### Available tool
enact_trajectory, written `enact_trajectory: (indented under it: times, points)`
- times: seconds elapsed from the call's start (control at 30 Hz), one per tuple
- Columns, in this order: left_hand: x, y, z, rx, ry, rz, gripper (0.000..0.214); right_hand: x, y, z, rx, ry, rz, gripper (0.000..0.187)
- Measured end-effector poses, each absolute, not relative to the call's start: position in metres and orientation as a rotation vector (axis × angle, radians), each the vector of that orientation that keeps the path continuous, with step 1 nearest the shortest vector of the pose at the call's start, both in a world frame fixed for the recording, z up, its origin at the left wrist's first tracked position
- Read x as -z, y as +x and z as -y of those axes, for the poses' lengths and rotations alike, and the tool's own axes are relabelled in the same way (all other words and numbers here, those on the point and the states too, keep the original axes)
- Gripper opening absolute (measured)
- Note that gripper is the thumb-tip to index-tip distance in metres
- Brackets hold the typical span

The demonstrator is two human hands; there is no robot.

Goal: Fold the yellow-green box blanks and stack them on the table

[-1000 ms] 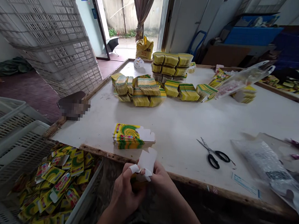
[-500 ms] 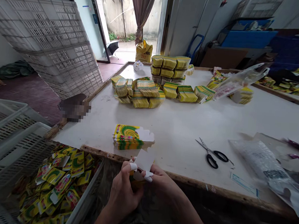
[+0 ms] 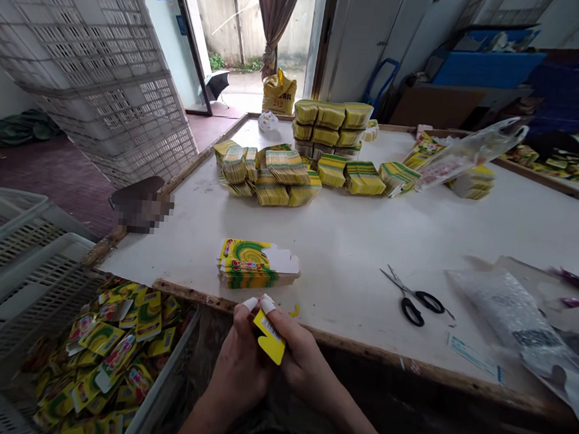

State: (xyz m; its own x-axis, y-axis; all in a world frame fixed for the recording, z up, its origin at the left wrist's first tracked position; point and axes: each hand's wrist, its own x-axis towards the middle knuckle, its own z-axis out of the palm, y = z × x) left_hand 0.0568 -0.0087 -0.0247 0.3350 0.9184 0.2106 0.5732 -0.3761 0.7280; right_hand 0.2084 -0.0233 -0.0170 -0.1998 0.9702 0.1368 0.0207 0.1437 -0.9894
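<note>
Between my two hands, just in front of the table's edge, is a small yellow carton with a barcode on its flap. My left hand is closed around its left side, and the fingers partly hide it. My right hand grips the other side, its thumb near the top end. White tape or finger covers wrap some fingertips. Just beyond the hands lies a stack of flattened yellow-green cartons, white flaps pointing right. A small yellow scrap rests on the table beside my right hand.
Black-handled scissors and a clear plastic package lie to the right on the white table. Bundled cartons are piled farther back. At lower left a crate holds many yellow cartons. Stacked white crates stand left.
The carton has turned in my hands: a white flap faced up before, now the yellow barcode flap shows. Both hands have drawn closer together. The yellow scrap on the table now shows.
</note>
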Motion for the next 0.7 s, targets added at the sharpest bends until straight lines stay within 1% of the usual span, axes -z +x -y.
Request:
enact_trajectory:
  times: [0.1,0.23,0.3,0.43,0.5,0.63,0.67,0.7]
  points:
    - [0.03,0.052,0.008,-0.863,2.144,-1.437,0.064,0.026,0.212,0.019,-1.062,-1.117,1.429,0.056]
    - [0.026,0.036,0.006,-0.863,2.155,-1.397,0.061,0.032,0.221,0.016,-0.913,-1.097,1.781,0.068]
    - [0.02,0.029,0.005,-0.852,2.181,-1.35,0.062,0.032,0.226,0.016,-0.911,-1.095,1.9,0.062]
    - [0.005,0.023,0.001,-0.793,2.183,-1.292,0.058,0.022,0.237,0.012,-0.942,-1.097,1.961,0.034]
    - [0.0,0.022,-0.001,-0.759,2.183,-1.27,0.057,0.014,0.242,0.008,-0.974,-1.061,2.012,0.027]
    - [-0.008,0.025,-0.004,-0.755,2.215,-1.266,0.052,0.011,0.242,0.007,-0.98,-1.023,1.961,0.025]
    - [-0.008,0.025,-0.004,-0.764,2.218,-1.272,0.051,0.013,0.239,0.008,-0.972,-1.034,1.91,0.029]
    - [-0.008,0.026,-0.004,-0.772,2.217,-1.276,0.051,0.015,0.236,0.01,-0.97,-1.047,1.864,0.037]
